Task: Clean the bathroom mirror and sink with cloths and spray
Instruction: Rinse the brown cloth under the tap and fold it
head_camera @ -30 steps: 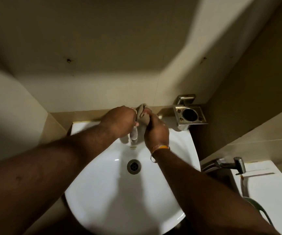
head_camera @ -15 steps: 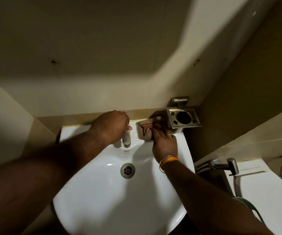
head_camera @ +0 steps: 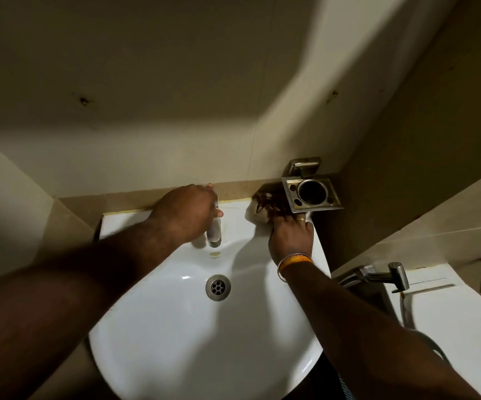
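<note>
At the frame's centre, the left hand (head_camera: 185, 215) curls over the top of the tap (head_camera: 214, 230) on the back ledge of the white sink (head_camera: 175, 342). Right of it, the right hand (head_camera: 289, 236) presses a crumpled cloth (head_camera: 258, 213) onto the sink's upper right corner with straight fingers, just beside the metal holder (head_camera: 311, 194).

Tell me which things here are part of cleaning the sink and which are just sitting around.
In use: beige cloth under the right hand; white ceramic sink; chrome tap under the left hand.
Sitting around: square steel tumbler holder; chrome hand sprayer.
</note>
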